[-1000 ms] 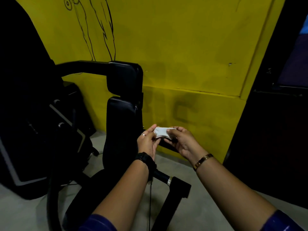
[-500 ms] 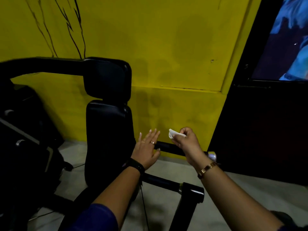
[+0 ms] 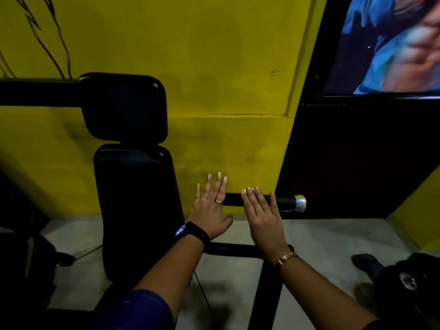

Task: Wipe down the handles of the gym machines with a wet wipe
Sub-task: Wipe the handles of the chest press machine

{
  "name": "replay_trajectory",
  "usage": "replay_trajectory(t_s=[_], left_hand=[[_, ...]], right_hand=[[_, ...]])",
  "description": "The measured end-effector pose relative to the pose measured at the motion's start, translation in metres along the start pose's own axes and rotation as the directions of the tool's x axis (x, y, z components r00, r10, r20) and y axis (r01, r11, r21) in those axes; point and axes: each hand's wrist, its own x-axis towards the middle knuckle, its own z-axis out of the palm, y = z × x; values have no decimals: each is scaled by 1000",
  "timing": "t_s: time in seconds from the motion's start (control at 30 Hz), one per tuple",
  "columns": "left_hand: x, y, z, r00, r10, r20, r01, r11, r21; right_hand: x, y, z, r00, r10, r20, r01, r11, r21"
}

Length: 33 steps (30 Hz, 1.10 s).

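We're laying our right hand point(image 3: 262, 213) flat across the handle point(image 3: 283, 202), fingers straight & together, gripping nothing we can see. That's prob. to press the wet wipe onto the grip under the palm, but no wipe is showing anywhere, so we can't tell where it's sitting. The handle is running sideways beneath that hand, w/ its black grip & chrome cap point(image 3: 300, 203) sticking out just right of it. Our left hand point(image 3: 212, 208) is hovering just left of the right one, released, fingers spread & straight, holding nothing. It's likely waiting to steady the bar or just keeping clear, and whether it's touching the handle we can't tell. The seat pad point(image 3: 135, 198) is standing just left of the left hand. A lower bar point(image 3: 233, 249) is passing under both wrists, partly covered by them. Lighting is dim, so the machine frame to the far left is going to plain black, and a dark object low to the right of the hands is too blurred to name.
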Motion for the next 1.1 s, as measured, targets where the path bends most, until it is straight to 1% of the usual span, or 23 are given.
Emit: replay_trajectory(t_s=[0.1, 0.17, 0.2, 0.27, 0.33, 0.37, 0.4, 0.47, 0.53, 0.57, 0.6, 0.63, 0.73, 0.8, 0.87, 0.9, 0.93, 0.97, 1.0, 1.03, 1.07, 1.1], left_hand=[[0, 2, 1, 999, -7, -37, 7, 1000, 0], [0, 1, 3, 998, 1, -58, 0, 1000, 11], [0, 1, 3, 998, 4, -61, -3, 1000, 18], [1, 0, 4, 998, 10, -67, -9, 1000, 19], [0, 0, 4, 998, -5, -65, 6, 1000, 6], [0, 0, 4, 998, -14, -66, 14, 1000, 0], [0, 0, 4, 997, -22, -67, 22, 1000, -3], [0, 2, 2, 998, -41, -57, 41, 999, 13], [0, 4, 2, 998, -50, -40, 50, 999, 14], [0, 3, 3, 998, -54, -26, 54, 998, 14], [-1, 3, 3, 998, -58, -14, 58, 998, 20], [-1, 4, 3, 998, -60, -3, 60, 998, 26], [1, 4, 0, 999, -32, 11, 31, 995, 91], [0, 4, 1, 998, -39, 56, 35, 997, 70], [-1, 5, -2, 999, -50, 16, 50, 998, 28], [0, 6, -2, 998, -59, 19, 59, 998, 31], [0, 7, -4, 996, -67, 61, 65, 997, 36], [0, 8, -7, 993, -77, 89, 71, 996, 62], [0, 9, -10, 989, -89, 122, 78, 993, 89], [1, 9, -12, 988, -89, 123, 77, 992, 100], [2, 9, -14, 994, -67, 91, 59, 994, 90], [2, 9, -15, 999, -28, 26, 26, 996, 90]], right_hand=[[16, -18, -1, 982, 177, 59, -180, 982, 51], [27, -33, -1, 968, 239, 75, -247, 961, 127], [28, -37, 0, 973, 221, 69, -229, 961, 155], [22, -30, 3, 994, 100, 51, -108, 980, 166], [8, -8, 1, 999, -38, 30, 35, 993, 109], [0, 4, 0, 998, -66, 17, 65, 995, 71], [-7, 17, -1, 998, -56, 5, 56, 998, 37], [-12, 33, -7, 998, 67, -1, -67, 998, 3], [-3, 30, -6, 974, 226, 9, -226, 974, 1], [5, 23, -5, 959, 283, 7, -283, 959, 14], [13, 12, -5, 953, 304, 6, -304, 952, 43], [21, 0, -5, 957, 290, 9, -289, 954, 78], [30, -37, 1, 990, 142, 1, -141, 978, 152], [22, -45, 5, 998, 56, -18, -52, 985, 167], [4, -30, 5, 998, -53, -30, 56, 994, 99], [-7, -16, 4, 996, -86, -17, 86, 996, 34], [-19, -1, 4, 996, -86, -5, 86, 996, -18], [-29, 15, 2, 999, -39, -12, 39, 998, -39], [-37, 30, 2, 998, 44, -36, -46, 998, -40], [-42, 41, 3, 989, 137, -59, -139, 990, -26], [-43, 47, 2, 971, 228, -66, -230, 973, -9], [-40, 47, 1, 953, 294, -68, -295, 956, 4]])
